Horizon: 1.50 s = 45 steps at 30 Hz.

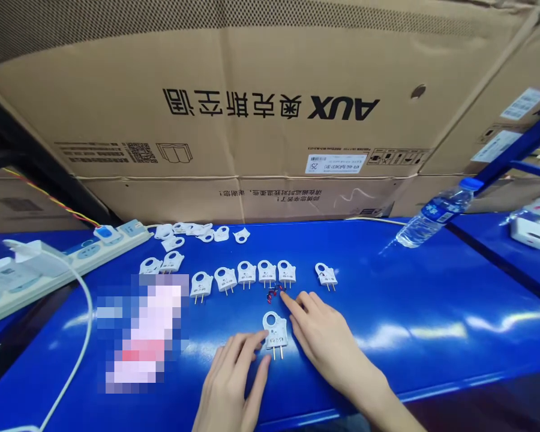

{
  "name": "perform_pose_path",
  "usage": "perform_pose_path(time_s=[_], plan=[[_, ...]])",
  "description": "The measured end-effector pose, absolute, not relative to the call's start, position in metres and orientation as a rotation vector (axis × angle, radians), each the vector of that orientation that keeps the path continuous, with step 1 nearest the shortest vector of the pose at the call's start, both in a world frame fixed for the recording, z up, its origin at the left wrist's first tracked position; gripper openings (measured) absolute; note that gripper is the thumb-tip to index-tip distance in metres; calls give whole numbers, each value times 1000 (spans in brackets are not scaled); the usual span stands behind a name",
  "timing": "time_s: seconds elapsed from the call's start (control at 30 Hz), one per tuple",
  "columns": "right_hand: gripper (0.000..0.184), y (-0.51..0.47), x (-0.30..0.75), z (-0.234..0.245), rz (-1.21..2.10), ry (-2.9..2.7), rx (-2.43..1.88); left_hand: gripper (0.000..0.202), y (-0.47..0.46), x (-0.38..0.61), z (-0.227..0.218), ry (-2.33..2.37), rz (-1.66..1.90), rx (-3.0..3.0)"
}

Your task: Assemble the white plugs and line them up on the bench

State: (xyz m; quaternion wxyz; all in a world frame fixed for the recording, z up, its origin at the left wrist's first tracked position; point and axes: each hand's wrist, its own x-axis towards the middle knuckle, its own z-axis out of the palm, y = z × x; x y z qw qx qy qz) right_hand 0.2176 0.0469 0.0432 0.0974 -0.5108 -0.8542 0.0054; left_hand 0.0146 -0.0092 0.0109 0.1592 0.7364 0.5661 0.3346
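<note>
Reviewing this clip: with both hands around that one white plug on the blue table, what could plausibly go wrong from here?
1. The right hand has a fingertip at the small red wire piece, right beside the row of plugs; a slip could knock that row out of line.
2. The left hand only touches the single plug at its edge, so it might skid on the glossy table.
3. The water bottle lies on its side and might roll.

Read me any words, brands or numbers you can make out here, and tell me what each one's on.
"AUX", upside down, then Chinese characters: big cardboard box.
"25": white sticker on that box.
Chinese line, upside down: box's lower flap.
Too small or blurred: bottle label, plug markings, right box labels.
</note>
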Motion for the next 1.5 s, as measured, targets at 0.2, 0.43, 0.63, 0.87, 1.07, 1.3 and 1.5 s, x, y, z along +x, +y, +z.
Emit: perform_pose_path(time_s=[0.2, 0.43, 0.63, 0.87, 1.07, 1.3, 1.5], plan=[[52, 46, 216, 43, 19, -2558, -1549, 29, -9, 15, 10, 1606, 968, 2153], [45, 45, 215, 43, 76, -2503, -1572, 27, -10, 15, 12, 1599, 936, 2157], [17, 34, 217, 40, 252, -2309, -1525, 24, -9, 14, 12, 1577, 961, 2145], [18, 25, 217, 30, 392, -2104, -1477, 21, -8, 12, 7, 1569, 976, 2106], [19, 22, 218, 27, 543, -1974, -1385, 22, -5, 13, 5, 1582, 994, 2102], [19, 20, 210, 31, 653, -1876, -1330, 24, -4, 14, 9, 1558, 1029, 2123], [13, 15, 197, 27, 625, -1841, -1315, 24, 0, 9, 6, 1470, 1037, 2218]])
